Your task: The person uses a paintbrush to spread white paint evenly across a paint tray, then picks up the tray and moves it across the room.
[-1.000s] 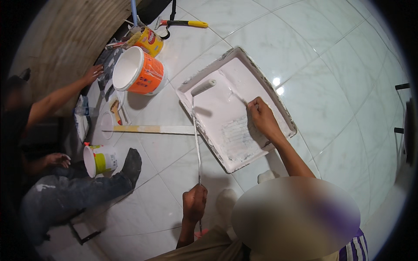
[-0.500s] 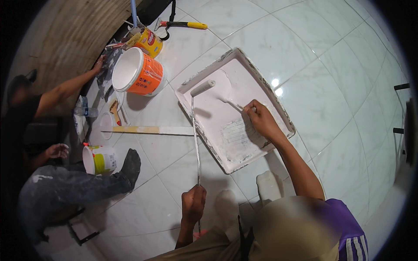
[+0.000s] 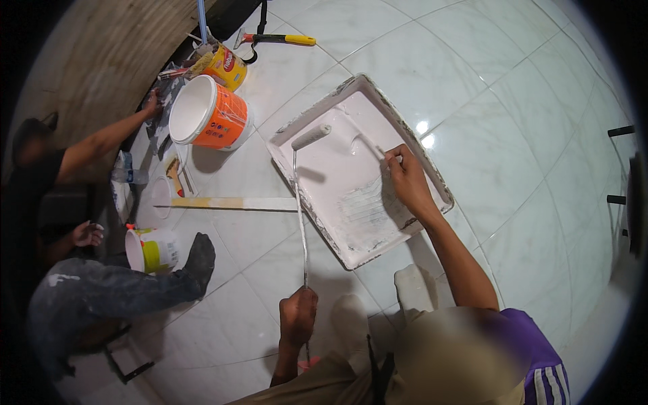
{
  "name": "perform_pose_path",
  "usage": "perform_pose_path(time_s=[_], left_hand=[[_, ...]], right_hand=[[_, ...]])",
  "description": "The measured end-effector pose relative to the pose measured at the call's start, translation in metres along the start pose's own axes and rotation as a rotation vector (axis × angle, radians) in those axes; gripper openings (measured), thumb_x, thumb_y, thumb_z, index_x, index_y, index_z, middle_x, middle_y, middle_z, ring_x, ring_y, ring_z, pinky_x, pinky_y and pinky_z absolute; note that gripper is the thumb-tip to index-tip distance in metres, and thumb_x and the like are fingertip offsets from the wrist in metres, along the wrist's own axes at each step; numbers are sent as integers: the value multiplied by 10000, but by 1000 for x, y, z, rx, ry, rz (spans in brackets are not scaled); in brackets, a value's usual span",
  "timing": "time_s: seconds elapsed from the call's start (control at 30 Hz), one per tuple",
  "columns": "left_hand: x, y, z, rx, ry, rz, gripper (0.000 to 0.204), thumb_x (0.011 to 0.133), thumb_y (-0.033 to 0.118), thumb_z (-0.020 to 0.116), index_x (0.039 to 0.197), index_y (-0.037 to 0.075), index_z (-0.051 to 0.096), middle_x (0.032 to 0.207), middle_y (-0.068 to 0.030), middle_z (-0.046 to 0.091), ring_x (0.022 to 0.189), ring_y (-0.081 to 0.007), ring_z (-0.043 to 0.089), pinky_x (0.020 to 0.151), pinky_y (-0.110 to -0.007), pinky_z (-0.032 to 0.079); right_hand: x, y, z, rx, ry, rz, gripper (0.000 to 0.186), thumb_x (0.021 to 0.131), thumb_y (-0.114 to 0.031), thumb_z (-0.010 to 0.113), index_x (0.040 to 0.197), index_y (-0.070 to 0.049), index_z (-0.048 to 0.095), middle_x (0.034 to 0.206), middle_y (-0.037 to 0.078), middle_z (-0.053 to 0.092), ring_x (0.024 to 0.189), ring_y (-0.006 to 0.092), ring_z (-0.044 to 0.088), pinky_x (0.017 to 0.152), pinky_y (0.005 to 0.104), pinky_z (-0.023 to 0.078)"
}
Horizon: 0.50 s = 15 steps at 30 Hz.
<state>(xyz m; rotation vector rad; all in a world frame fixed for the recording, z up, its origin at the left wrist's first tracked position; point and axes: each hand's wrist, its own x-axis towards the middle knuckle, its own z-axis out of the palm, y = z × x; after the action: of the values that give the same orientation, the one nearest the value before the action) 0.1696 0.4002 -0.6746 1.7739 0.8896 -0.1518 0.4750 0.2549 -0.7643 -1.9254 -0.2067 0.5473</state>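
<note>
A paint tray (image 3: 364,223) of pale pink paint lies on the tiled floor. My left hand (image 3: 299,316) is closed on the long metal roller handle (image 3: 304,250), below the tray; the roller (image 3: 311,137) is over its upper left part. My right hand (image 3: 406,177) is closed on the handle of a thin tool (image 3: 368,143), whose end is in the paint. A long flat stick (image 3: 239,202) lies left of the tray, one end at its rim.
A co-worker's arm (image 3: 101,138) and socked foot (image 3: 201,263) are at left, near an orange-labelled bucket (image 3: 226,118), a green-labelled pail (image 3: 152,253), a yellow can (image 3: 229,67), a brush (image 3: 174,177) and a scraper (image 3: 283,39). Black metal legs (image 3: 617,199) stand at far right.
My right hand and its tool have shifted slightly in the tray. The co-worker's upper hand has moved a little upward along the left-side items.
</note>
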Motion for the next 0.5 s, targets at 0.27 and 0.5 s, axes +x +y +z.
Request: perform_pose_path(time_s=[0.27,0.5], left_hand=[[2,0,1,74,9,36,365,1030,212,459,727,16,510,569,9,436,516,-69,400,470,-283,326],[3,-11,-3,-53,-12,-2,231,1000,18,491,770,-2,494,625,-18,461,479,-78,410,418,-290,336]], right_hand=[[12,14,1,-6,86,54,241,1027,-235,521,1052,-3,583,808,182,649,756,277,627,722,395,478],[12,19,1,59,53,-15,246,1020,-228,521,1040,11,577,825,198,646,789,284,628,740,409,479]])
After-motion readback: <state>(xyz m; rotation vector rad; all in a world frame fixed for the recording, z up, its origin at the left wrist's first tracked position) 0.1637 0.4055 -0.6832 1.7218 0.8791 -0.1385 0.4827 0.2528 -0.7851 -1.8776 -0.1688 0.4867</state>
